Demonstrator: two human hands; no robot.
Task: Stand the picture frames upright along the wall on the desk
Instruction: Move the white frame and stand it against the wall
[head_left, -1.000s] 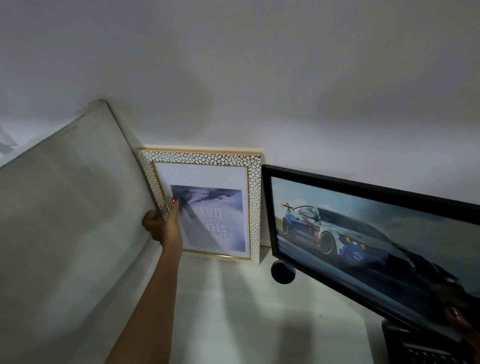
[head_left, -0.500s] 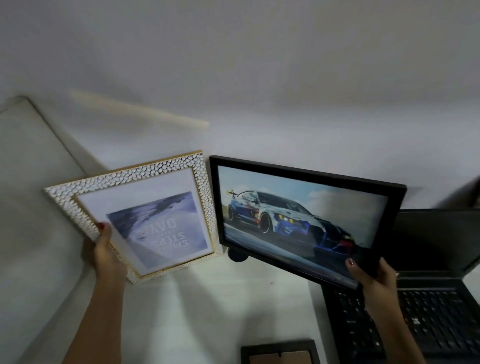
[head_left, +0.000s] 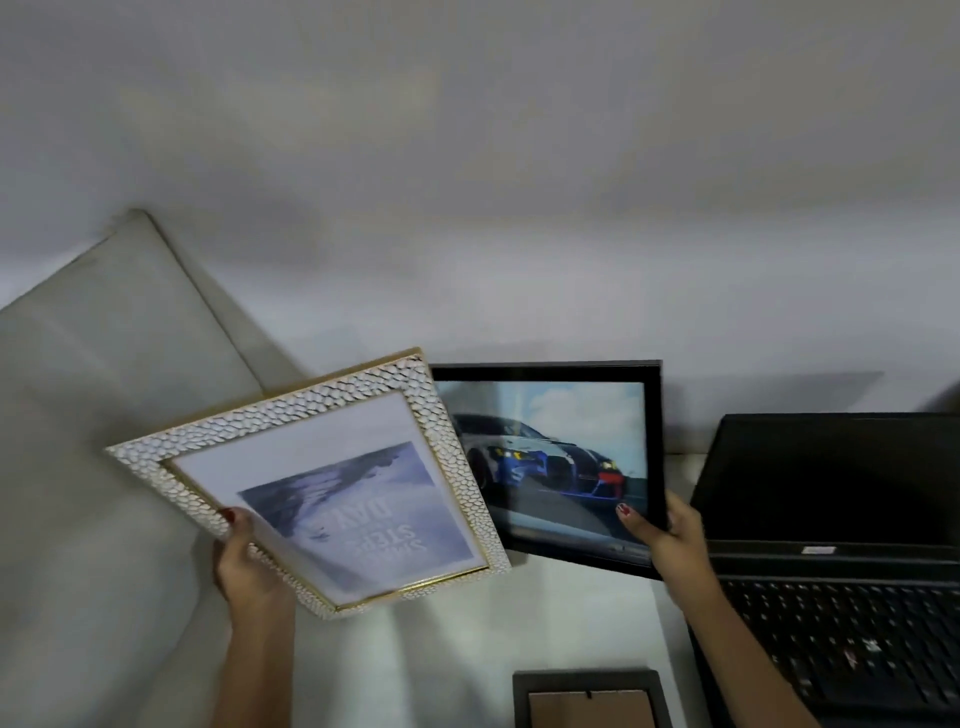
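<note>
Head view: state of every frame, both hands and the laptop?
White pebbled frame: lifted, tilted, print upside down.
Black car frame: held tilted near the wall, car picture facing out.
Dark frame: lying on the desk, back up.
Laptop: open, screen dark.
Left hand: grip shut on the white pebbled frame.
Right hand: grip shut on the black car frame.

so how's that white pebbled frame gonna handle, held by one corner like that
The white pebbled frame looks rigid. The left hand grips one corner only, so it may droop or twist. Its glossy front could be slippery and breakable.
</note>
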